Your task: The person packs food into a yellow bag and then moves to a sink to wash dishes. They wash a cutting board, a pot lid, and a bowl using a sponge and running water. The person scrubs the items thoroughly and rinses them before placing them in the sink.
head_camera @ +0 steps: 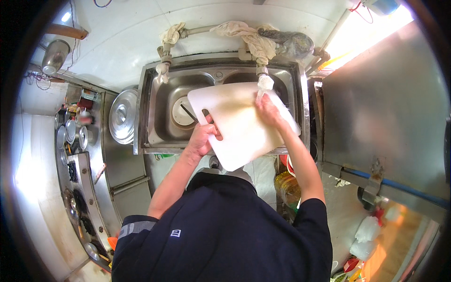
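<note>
A white plastic cutting board [243, 123] is held tilted over a stainless steel double sink [165, 139]. My left hand [204, 138] grips it by its slotted handle, with fingers through the slot. Near the board's upper right part, my right hand [267, 109] lies against its face, just under the right tap [265, 83], which is wrapped at its mouth. Water seems to run onto the hand. In the left basin sits a round white item [183, 112] with a dark, thin stick-like thing across it; part of it is hidden by the board.
A second tap [162, 72] stands over the left basin. Round metal lids [123, 116] lean left of the sink. A large steel cabinet [384, 105] stands at the right. Below the sink's right side is a yellowish plastic bottle [287, 187]. Pots and a stove [86, 183] lie far left.
</note>
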`<state>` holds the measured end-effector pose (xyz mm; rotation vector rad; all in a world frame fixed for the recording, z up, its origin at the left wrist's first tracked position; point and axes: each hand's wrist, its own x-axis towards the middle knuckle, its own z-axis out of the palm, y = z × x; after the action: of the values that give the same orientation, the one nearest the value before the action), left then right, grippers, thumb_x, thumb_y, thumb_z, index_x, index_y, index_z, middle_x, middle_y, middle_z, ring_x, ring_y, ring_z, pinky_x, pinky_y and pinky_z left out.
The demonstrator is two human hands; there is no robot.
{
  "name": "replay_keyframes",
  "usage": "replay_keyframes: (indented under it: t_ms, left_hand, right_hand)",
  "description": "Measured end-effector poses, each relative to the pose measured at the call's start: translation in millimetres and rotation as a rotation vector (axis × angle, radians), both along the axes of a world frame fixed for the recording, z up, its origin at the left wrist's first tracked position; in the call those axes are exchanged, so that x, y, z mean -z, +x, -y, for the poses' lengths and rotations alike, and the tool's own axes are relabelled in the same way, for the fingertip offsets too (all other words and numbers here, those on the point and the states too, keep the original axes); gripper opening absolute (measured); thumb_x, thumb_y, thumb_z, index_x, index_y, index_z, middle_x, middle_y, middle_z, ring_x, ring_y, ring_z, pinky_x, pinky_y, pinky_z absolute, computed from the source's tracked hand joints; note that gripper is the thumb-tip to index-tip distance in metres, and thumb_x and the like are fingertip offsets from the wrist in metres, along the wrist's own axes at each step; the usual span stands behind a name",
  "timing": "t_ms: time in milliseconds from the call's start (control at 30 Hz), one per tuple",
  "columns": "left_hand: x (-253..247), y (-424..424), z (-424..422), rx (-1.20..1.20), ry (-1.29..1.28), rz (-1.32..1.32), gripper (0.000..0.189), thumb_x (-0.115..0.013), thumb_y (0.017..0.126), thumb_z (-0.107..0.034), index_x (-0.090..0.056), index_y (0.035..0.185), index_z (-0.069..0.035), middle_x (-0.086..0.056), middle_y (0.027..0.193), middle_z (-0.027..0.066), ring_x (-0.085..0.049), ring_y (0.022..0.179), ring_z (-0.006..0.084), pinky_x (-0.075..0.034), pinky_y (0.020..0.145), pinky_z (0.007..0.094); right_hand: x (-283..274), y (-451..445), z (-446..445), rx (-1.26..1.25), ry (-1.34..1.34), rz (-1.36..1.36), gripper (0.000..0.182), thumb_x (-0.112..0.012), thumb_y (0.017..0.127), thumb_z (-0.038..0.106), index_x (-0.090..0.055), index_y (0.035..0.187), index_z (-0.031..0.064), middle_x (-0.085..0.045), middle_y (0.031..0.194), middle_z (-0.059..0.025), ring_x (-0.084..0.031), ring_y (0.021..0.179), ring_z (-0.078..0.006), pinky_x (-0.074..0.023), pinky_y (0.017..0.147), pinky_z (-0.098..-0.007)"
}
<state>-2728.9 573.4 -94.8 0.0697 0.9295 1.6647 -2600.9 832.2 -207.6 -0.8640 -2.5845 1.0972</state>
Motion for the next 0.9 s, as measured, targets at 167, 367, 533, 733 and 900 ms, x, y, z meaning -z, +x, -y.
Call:
replay_keyframes:
  t_ms: [167,367,533,733,900]
  left_hand:
    - [27.8,-12.8,11.2,0.043,-0.045,0.054,0.058,-0.047,0.069,0.009,-0.052,0.126,-0.001,-0.06,0.085,0.0093,-0.059,0.071,0.0176,-0.051,0.066,0.0292]
    - [-7.7,0.7,-15.8,0.08,-0.106,0.045,0.051,-0.046,0.069,0.008,-0.053,0.119,-0.003,-0.055,0.08,0.0058,-0.053,0.067,0.0161,-0.048,0.063,0.0275]
    - [-21.5,-1.5,-17.1,0.091,-0.15,0.007,0.048,-0.048,0.073,0.008,-0.054,0.119,-0.004,-0.059,0.083,0.0076,-0.058,0.07,0.0171,-0.051,0.066,0.0283]
    - [-19.2,-8.5,-15.2,0.069,-0.262,-0.069,0.048,-0.05,0.074,0.008,-0.056,0.121,-0.001,-0.061,0.087,0.008,-0.059,0.069,0.0157,-0.05,0.059,0.0274]
    - [-27.1,-19.6,4.4,0.087,-0.098,-0.102,0.051,-0.053,0.073,0.009,-0.058,0.124,0.003,-0.066,0.095,0.0109,-0.065,0.075,0.0165,-0.054,0.063,0.028]
  right_hand:
    - [34.1,-15.1,-2.6,0.478,-0.314,-0.282,0.021,-0.05,0.096,0.01,-0.066,0.099,-0.0043,-0.069,0.089,-0.0198,-0.065,0.084,-0.0334,-0.0523,0.078,-0.0425]
    - [24.1,-30.1,-4.0,0.61,-1.798,-0.857,0.022,-0.04,0.099,0.001,-0.056,0.101,-0.0139,-0.062,0.105,-0.0226,-0.063,0.104,-0.0334,-0.0561,0.096,-0.04]
    - [-67.7,-47.1,74.1,0.314,-1.683,-0.618,0.024,-0.047,0.101,0.008,-0.059,0.111,-0.0098,-0.065,0.111,-0.0198,-0.064,0.107,-0.0309,-0.0547,0.097,-0.0384]
    - [-84.4,-53.6,100.3,-0.439,-0.404,-0.319,0.04,-0.048,0.103,0.013,-0.049,0.142,0.0008,-0.052,0.143,-0.0164,-0.056,0.124,-0.0247,-0.0383,0.111,-0.0346]
    - [41.5,-38.9,2.2,-0.186,0.303,-0.052,0.032,-0.041,0.104,0.023,-0.059,0.122,0.0024,-0.06,0.122,-0.017,-0.057,0.117,-0.0324,-0.0441,0.101,-0.0416]
